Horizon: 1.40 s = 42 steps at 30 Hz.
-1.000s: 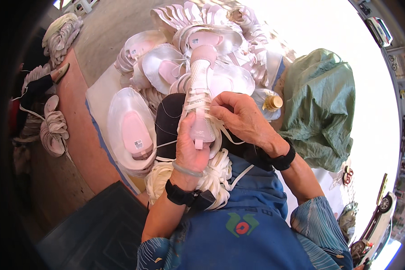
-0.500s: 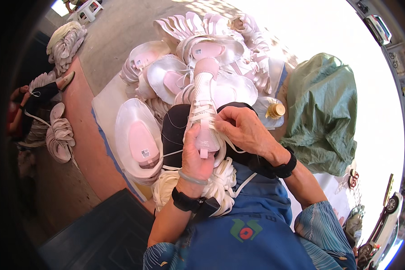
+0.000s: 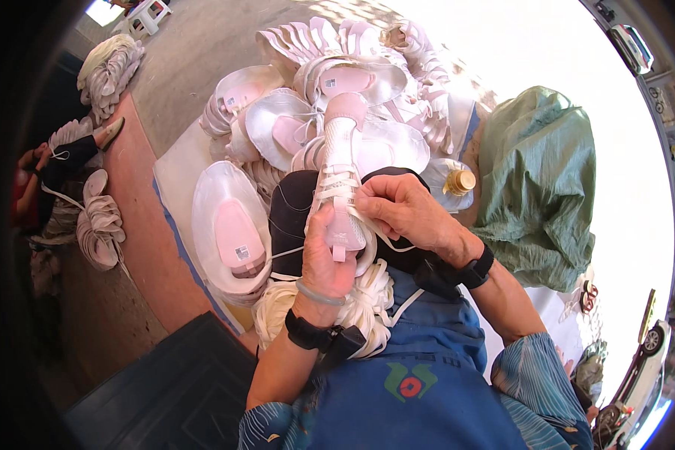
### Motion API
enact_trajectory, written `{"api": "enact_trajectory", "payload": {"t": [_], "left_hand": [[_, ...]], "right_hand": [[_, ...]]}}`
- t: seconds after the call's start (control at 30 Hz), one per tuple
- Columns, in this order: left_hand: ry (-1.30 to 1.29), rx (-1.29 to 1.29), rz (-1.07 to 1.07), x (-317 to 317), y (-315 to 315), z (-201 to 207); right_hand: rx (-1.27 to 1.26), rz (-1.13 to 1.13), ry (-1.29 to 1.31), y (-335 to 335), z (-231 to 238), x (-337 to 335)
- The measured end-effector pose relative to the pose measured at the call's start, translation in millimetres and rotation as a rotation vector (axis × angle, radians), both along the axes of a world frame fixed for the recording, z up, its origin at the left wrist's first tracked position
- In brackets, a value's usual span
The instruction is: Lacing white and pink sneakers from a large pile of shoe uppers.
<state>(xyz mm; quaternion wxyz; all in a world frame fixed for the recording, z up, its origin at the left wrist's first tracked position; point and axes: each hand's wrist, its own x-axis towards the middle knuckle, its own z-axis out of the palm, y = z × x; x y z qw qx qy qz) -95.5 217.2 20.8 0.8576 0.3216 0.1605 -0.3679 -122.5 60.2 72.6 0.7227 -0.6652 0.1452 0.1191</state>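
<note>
A pale pink shoe upper (image 3: 340,154) with white lacing lies lengthwise over my lap, its tongue end toward me. My left hand (image 3: 327,259) is wrapped round the near end, thumb on top beside the tongue. At the upper's right edge my right hand (image 3: 406,210) pinches the white shoelace (image 3: 377,231) close to the eyelets; a loose length trails below the fingers. Bundles of cream shoelaces (image 3: 371,304) rest in my lap, against the blue apron (image 3: 420,390).
Stacks of pink and white shoe uppers (image 3: 231,217) spread ahead of me on a sheet. A gold-capped bottle (image 3: 459,182) and a green cloth-covered bulk (image 3: 536,187) stand to the right. Another person's leg (image 3: 79,150) and more stacked uppers (image 3: 99,225) are at left.
My right hand has shifted very slightly up and left along the lace edge. The left hand keeps its grip, and the upper stays nearly in place.
</note>
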Motion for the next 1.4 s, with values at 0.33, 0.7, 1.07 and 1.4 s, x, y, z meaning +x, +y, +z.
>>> {"api": "enact_trajectory", "payload": {"t": [0.33, 0.7, 1.07, 1.4], "left_hand": [[0.027, 0.075, 0.013, 0, 0, -1], [0.033, 0.040, 0.019, 0, 1, -1], [0.028, 0.036, 0.017, -1, 0, 0], [0.001, 0.045, 0.017, -2, 0, 2]], "right_hand": [[-0.707, 0.063, -0.482, 5, 2, 6], [-0.654, 0.023, -0.370, 10, 7, 4], [-0.701, -0.034, -0.470, 20, -2, -2], [-0.583, -0.077, -0.456, 19, -2, 3]]}}
